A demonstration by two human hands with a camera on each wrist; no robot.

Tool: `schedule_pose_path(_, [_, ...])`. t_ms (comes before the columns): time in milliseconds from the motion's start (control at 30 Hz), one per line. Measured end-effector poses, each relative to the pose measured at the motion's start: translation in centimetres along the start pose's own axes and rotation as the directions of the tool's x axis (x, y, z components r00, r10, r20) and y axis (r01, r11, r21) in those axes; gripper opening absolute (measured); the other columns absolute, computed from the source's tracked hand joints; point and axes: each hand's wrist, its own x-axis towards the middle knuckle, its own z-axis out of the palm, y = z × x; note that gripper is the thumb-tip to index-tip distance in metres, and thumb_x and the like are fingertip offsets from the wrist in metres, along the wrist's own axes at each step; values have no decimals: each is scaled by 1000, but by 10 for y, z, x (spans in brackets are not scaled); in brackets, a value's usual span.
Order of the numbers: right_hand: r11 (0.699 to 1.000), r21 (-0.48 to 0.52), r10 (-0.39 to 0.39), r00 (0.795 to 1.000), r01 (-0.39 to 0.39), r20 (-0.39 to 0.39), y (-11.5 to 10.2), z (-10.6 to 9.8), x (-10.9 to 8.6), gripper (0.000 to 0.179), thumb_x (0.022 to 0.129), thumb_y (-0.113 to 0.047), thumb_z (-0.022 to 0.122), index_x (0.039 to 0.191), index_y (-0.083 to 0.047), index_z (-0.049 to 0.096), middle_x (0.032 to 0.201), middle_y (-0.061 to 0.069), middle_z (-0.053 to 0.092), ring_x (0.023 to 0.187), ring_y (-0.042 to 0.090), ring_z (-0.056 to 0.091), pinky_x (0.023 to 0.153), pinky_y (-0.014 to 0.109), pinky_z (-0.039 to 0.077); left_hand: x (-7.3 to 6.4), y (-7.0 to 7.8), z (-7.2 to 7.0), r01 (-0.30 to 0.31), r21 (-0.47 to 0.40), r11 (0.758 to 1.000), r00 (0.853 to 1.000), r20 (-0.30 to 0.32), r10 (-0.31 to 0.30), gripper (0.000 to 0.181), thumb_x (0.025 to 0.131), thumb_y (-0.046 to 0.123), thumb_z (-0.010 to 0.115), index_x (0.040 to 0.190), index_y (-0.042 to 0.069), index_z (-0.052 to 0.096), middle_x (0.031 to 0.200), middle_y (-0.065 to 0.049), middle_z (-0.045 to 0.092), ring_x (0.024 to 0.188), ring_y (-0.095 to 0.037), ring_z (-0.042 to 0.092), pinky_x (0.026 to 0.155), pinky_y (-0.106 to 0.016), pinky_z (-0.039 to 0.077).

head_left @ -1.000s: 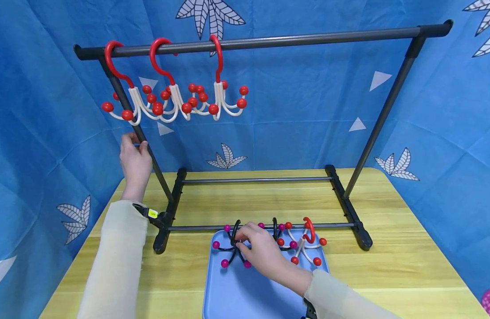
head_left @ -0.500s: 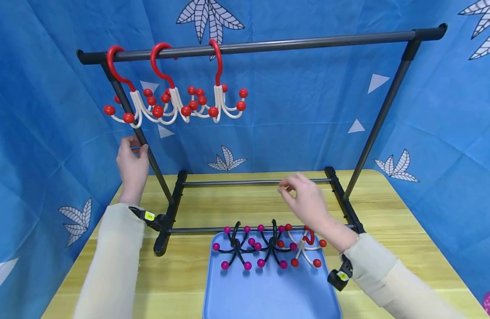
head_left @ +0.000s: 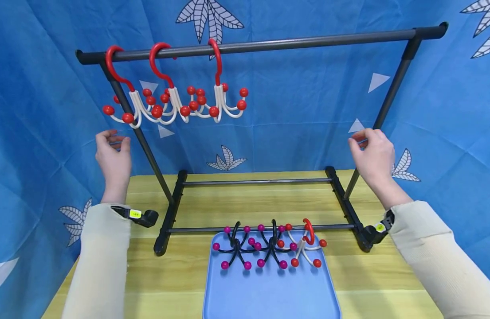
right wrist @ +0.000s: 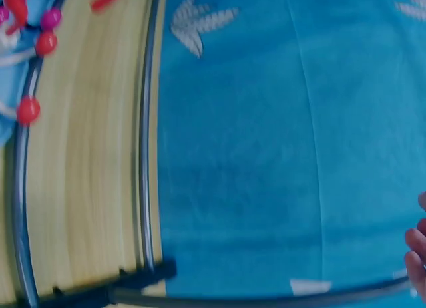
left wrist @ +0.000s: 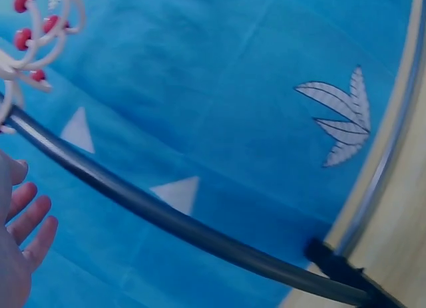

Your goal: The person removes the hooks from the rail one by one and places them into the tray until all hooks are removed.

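Observation:
My left hand (head_left: 114,161) hovers just left of the rack's left post (head_left: 153,157), fingers loosely bent and holding nothing. In the left wrist view its fingers (left wrist: 30,221) are apart from that post. My right hand (head_left: 374,159) is raised at the right post (head_left: 398,82), overlapping it in the head view, with relaxed fingers and nothing in them. From the top bar (head_left: 308,42) hang three white octopus hangers with red hooks and red ball tips: a left one (head_left: 136,104), a middle one (head_left: 174,99) and a right one (head_left: 218,99).
A blue tray (head_left: 268,292) lies on the wooden table (head_left: 169,274), partly under the rack's front lower bar (head_left: 189,229). On it lie two black hangers with magenta balls, a left one (head_left: 235,243) and a right one (head_left: 273,243), plus one white-and-red hanger (head_left: 303,243).
My left hand has let go of the left post and shifted left. My right hand has left the left black hanger on the tray and moved up and right to the right post.

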Motion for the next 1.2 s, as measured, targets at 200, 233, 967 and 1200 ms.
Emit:
schedule_pose_path(200, [980, 82, 190, 978, -183, -89, 20, -8, 13, 33, 90, -24, 53, 116, -4, 53, 116, 13, 46, 104, 25, 50, 87, 33, 41, 10, 20, -19, -50, -79, 996, 996, -77, 44, 31, 91, 28, 53, 120, 19, 47, 102, 13, 49, 89, 2, 46, 78, -18, 40])
schedule_pose_path(233, [972, 101, 222, 971, -212, -95, 22, -9, 15, 36, 90, -26, 52, 121, -7, 50, 121, 11, 43, 107, 23, 49, 89, 30, 42, 11, 25, -21, -61, -94, 994, 995, -86, 53, 31, 90, 28, 54, 120, 20, 48, 102, 13, 49, 88, 2, 46, 78, -18, 40])
schedule_pose_path(967, [896, 176, 400, 913, -408, 81, 40, -5, 29, 49, 95, -31, 41, 140, -34, 24, 131, 7, 43, 114, 19, 46, 91, 36, 43, -1, 126, -12, -286, -300, 910, 958, -70, 277, 26, 88, 20, 59, 113, 14, 54, 101, 8, 56, 89, -4, 52, 78, -21, 40])
schedule_pose_path(1200, [901, 170, 388, 917, -399, 94, 40, -5, 32, 48, 94, -34, 40, 140, -35, 23, 130, 7, 43, 116, 22, 46, 92, 39, 43, -22, 151, 3, -329, -353, 876, 938, -16, 346, 26, 87, 17, 60, 112, 9, 55, 102, 0, 59, 92, -8, 55, 78, -20, 42])
